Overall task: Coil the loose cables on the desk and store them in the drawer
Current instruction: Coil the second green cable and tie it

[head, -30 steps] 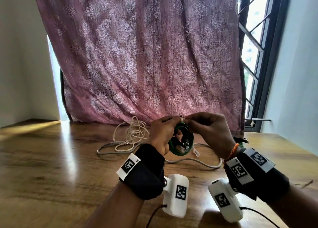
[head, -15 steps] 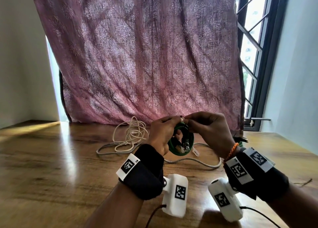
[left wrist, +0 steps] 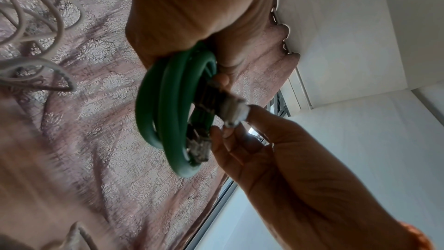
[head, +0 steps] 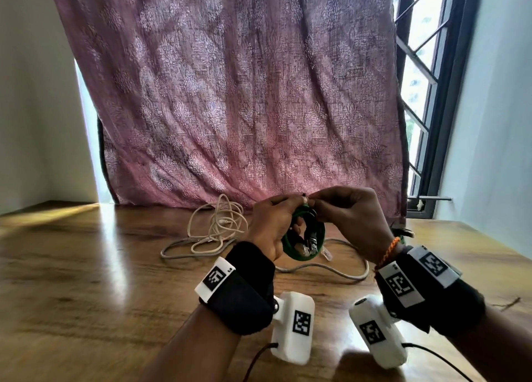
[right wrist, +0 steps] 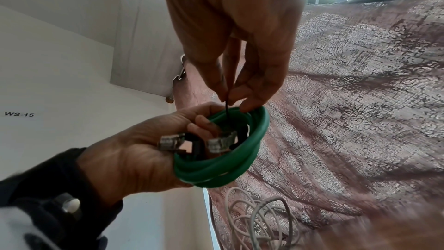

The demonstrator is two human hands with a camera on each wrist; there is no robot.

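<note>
A green cable (head: 290,249) is wound into a small coil, held upright above the desk. My left hand (head: 273,223) grips the coil (right wrist: 216,170), fingers curled through its middle, with two clear plugs (right wrist: 220,143) against them. My right hand (head: 342,211) pinches a thin black tie (right wrist: 227,105) at the top of the coil (left wrist: 165,105). A cream cable (head: 218,226) lies loosely tangled on the desk to the left. A grey cable (head: 331,268) runs over the desk under both hands.
The wooden desk (head: 86,281) stretches wide to the left and front. A pink patterned curtain (head: 244,93) hangs right behind the cables. A barred window (head: 420,93) stands at the right. No drawer is in view.
Both hands hold the same pose on the green coil; only the head view has shifted slightly.
</note>
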